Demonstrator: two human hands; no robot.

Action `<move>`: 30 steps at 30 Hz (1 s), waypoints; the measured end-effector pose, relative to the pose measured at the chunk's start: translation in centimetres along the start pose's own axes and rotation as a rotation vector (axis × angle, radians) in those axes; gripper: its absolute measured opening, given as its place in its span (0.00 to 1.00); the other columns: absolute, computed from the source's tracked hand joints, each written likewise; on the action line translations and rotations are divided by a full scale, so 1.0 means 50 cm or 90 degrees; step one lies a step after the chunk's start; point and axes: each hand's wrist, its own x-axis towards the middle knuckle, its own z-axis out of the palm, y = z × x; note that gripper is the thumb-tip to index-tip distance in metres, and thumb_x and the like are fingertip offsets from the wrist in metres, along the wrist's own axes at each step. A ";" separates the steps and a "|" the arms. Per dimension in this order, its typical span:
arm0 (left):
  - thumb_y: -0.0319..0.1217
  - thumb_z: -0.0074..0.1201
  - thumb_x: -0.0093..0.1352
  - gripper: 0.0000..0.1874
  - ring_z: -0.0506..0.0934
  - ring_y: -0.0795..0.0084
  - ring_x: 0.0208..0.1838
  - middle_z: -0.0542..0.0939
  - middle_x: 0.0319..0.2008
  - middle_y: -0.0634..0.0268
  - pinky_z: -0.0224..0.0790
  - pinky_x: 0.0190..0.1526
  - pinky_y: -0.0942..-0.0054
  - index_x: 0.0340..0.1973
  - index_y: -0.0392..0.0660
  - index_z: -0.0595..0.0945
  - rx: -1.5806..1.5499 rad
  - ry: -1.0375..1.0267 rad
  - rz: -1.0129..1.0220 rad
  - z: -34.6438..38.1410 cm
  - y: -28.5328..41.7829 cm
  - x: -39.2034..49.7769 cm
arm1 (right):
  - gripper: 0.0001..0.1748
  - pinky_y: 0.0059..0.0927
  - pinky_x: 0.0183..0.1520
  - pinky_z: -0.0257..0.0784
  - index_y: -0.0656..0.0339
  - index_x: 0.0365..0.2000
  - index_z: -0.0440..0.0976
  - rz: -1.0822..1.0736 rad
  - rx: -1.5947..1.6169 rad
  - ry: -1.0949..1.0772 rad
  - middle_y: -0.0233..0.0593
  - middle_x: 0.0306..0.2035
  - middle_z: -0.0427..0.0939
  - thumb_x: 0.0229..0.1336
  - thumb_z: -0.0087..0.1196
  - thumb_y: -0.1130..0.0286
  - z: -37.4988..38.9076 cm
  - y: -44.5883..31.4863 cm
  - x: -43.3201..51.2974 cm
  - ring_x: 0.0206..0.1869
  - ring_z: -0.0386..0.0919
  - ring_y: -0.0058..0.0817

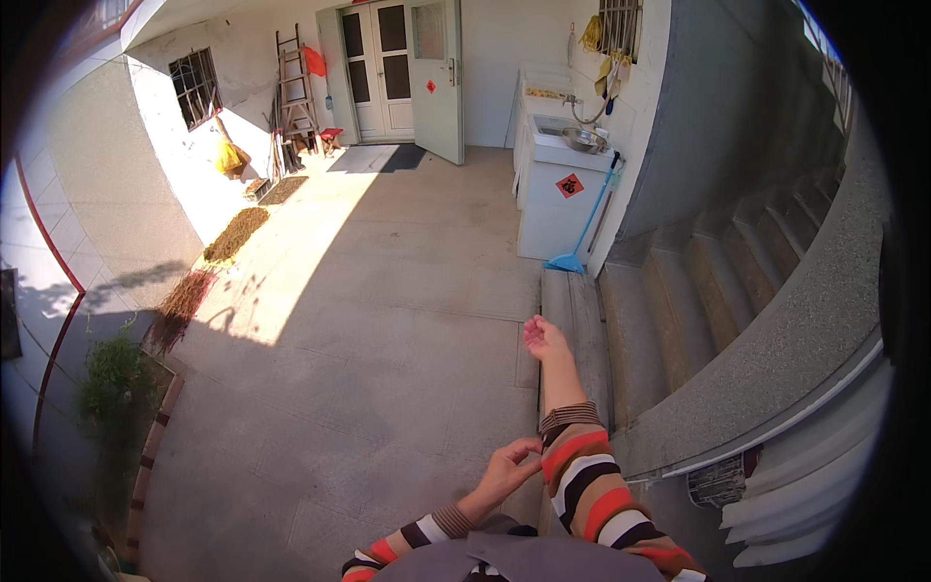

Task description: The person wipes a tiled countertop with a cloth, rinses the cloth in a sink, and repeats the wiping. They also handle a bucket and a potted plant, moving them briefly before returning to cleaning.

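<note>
My left hand (507,471) reaches across my body and pinches the striped right sleeve (588,465) just below its ribbed cuff. That cuff sits pushed up on the forearm, so the wrist is bare. My right hand (544,337) is stretched out ahead with its fingers loosely curled, and nothing shows in it. Grey cloth of a garment (524,559) covers my front at the bottom of the view.
Concrete steps (676,313) rise on the right behind a long stone ledge (574,327). Ahead stand a white sink unit (564,189), a blue broom (582,244) and a half-open green door (436,87). Brown plant matter (236,234) lies at left near a brick-edged bed (154,436).
</note>
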 end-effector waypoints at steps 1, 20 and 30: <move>0.26 0.52 0.64 0.10 0.71 0.77 0.47 0.75 0.42 0.65 0.63 0.51 0.75 0.40 0.36 0.75 -0.005 -0.060 0.007 -0.008 0.017 0.056 | 0.11 0.32 0.32 0.71 0.60 0.39 0.71 -0.022 -0.002 0.019 0.38 0.28 0.75 0.55 0.44 0.76 -0.004 -0.050 0.051 0.31 0.74 0.29; 0.26 0.47 0.65 0.09 0.73 0.64 0.46 0.77 0.40 0.58 0.62 0.52 0.68 0.40 0.39 0.77 0.124 -0.525 0.201 -0.411 0.248 1.088 | 0.12 0.47 0.53 0.63 0.64 0.36 0.75 -0.324 -1.590 -0.424 0.47 0.42 0.73 0.53 0.44 0.76 0.237 -0.158 0.853 0.44 0.71 0.45; 0.33 0.45 0.67 0.16 0.72 0.68 0.47 0.74 0.48 0.63 0.65 0.47 0.63 0.51 0.46 0.69 -0.155 0.599 -0.032 -1.356 0.122 1.656 | 0.11 0.30 0.38 0.68 0.60 0.31 0.70 -0.356 -0.697 -0.939 0.36 0.34 0.71 0.46 0.57 0.69 0.967 0.019 0.927 0.37 0.72 0.32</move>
